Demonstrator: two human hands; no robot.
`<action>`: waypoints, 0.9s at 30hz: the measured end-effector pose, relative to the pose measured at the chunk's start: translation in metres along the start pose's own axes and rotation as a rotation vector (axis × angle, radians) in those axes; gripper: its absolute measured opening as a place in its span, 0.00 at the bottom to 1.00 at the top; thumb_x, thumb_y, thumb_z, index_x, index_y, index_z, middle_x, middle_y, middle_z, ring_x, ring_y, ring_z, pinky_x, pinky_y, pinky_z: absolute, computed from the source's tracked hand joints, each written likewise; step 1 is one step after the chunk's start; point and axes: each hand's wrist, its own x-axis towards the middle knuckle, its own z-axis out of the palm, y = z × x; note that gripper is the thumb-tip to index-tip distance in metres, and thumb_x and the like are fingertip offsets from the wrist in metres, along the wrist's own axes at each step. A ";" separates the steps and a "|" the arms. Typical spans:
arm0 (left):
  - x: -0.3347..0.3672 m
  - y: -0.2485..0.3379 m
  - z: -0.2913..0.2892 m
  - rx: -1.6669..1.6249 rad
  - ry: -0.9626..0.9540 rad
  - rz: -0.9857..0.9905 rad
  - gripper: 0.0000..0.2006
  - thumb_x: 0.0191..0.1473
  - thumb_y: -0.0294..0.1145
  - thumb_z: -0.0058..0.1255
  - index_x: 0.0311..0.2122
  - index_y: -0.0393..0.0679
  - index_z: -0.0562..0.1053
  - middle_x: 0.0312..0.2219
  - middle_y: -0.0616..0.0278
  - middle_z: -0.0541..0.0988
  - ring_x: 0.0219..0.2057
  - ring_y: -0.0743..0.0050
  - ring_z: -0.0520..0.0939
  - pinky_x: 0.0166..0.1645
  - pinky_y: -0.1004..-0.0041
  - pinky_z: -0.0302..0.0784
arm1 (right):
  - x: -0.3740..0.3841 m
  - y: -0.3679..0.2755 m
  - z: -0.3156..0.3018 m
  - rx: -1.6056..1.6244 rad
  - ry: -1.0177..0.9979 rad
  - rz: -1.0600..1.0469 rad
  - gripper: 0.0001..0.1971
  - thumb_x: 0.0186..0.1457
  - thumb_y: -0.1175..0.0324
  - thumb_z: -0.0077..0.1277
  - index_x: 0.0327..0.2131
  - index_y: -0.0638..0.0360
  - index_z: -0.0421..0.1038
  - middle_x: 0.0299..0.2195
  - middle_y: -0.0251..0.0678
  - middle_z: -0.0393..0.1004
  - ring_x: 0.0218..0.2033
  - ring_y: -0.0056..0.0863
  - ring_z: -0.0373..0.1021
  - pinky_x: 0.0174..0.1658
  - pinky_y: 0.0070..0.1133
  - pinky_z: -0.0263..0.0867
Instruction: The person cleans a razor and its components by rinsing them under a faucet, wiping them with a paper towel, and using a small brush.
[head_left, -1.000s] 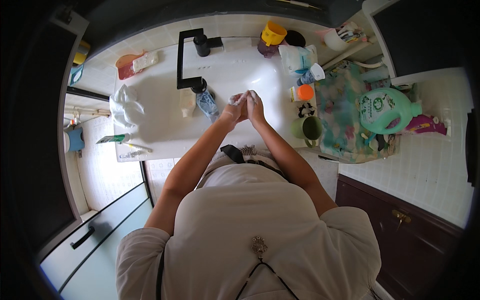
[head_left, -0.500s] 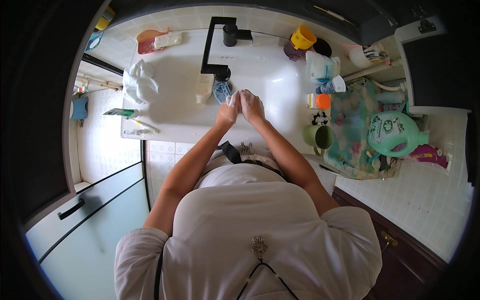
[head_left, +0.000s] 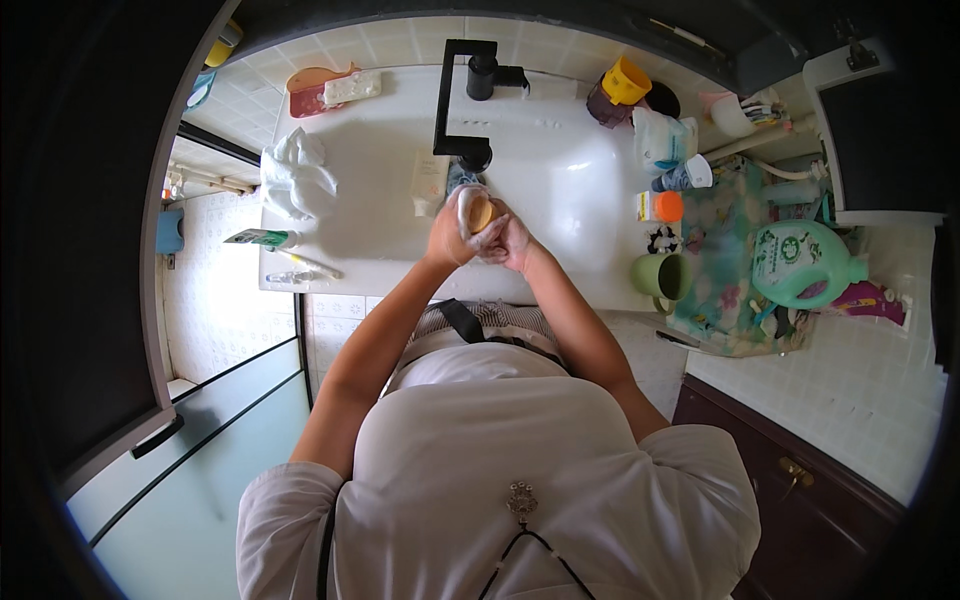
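My left hand (head_left: 456,232), coated in white foam, is curled round an oval orange-tan bar of soap (head_left: 482,211) above the near part of the white sink (head_left: 545,190). Against the soap's right and lower side, my right hand (head_left: 514,242) is cupped with its foamy fingers bent inward. The two hands touch, and some fingertips are hidden. Just beyond them a blue patterned item (head_left: 462,176) is mostly covered by the hands and the black faucet (head_left: 472,152). A pale tube (head_left: 428,182) lies in the basin to their left.
Left of the basin lie a crumpled white cloth (head_left: 298,174), a green-and-white tube (head_left: 262,238) and a toothbrush (head_left: 314,263). On the right rim stand a green mug (head_left: 660,277), an orange-capped bottle (head_left: 666,206) and a yellow cup (head_left: 624,82). A green jug (head_left: 800,262) is farther right.
My hands were pressed together with foam on them; now they have turned and parted enough to show the soap. The whole view has shifted slightly, so the sink sits lower and farther right.
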 end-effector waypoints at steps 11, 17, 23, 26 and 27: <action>-0.005 -0.020 0.020 -0.102 0.332 -0.158 0.27 0.35 0.32 0.60 0.41 0.37 0.60 0.31 0.57 0.70 0.33 0.66 0.73 0.39 0.72 0.69 | 0.005 0.019 0.013 -0.129 0.402 -0.304 0.22 0.50 0.44 0.34 0.34 0.52 0.65 0.21 0.30 0.69 0.20 0.21 0.67 0.20 0.17 0.64; -0.009 -0.022 0.018 0.048 0.191 0.053 0.26 0.30 0.30 0.60 0.39 0.38 0.64 0.34 0.53 0.70 0.37 0.55 0.73 0.40 0.67 0.69 | -0.002 0.012 0.025 -0.420 0.425 -0.320 0.24 0.46 0.55 0.51 0.43 0.59 0.64 0.35 0.33 0.70 0.34 0.24 0.69 0.27 0.21 0.69; 0.006 -0.002 0.005 -0.206 -0.027 0.039 0.31 0.30 0.30 0.61 0.44 0.39 0.63 0.41 0.53 0.69 0.41 0.54 0.71 0.46 0.67 0.66 | 0.005 0.001 0.017 -0.251 0.542 -0.500 0.19 0.49 0.53 0.45 0.40 0.56 0.64 0.35 0.31 0.68 0.35 0.20 0.67 0.35 0.19 0.66; 0.003 -0.013 0.008 -0.074 -0.091 0.052 0.34 0.31 0.30 0.60 0.47 0.40 0.59 0.41 0.52 0.69 0.44 0.55 0.70 0.47 0.67 0.65 | 0.016 0.007 0.007 -0.333 0.636 -0.658 0.16 0.53 0.57 0.41 0.36 0.59 0.67 0.33 0.31 0.69 0.36 0.19 0.66 0.38 0.19 0.63; 0.002 -0.017 0.009 -0.170 -0.064 0.013 0.31 0.32 0.29 0.60 0.46 0.40 0.60 0.39 0.55 0.70 0.42 0.58 0.71 0.44 0.67 0.68 | 0.021 0.005 0.003 -0.402 0.725 -0.733 0.15 0.54 0.59 0.40 0.34 0.60 0.68 0.33 0.32 0.69 0.36 0.19 0.65 0.39 0.18 0.62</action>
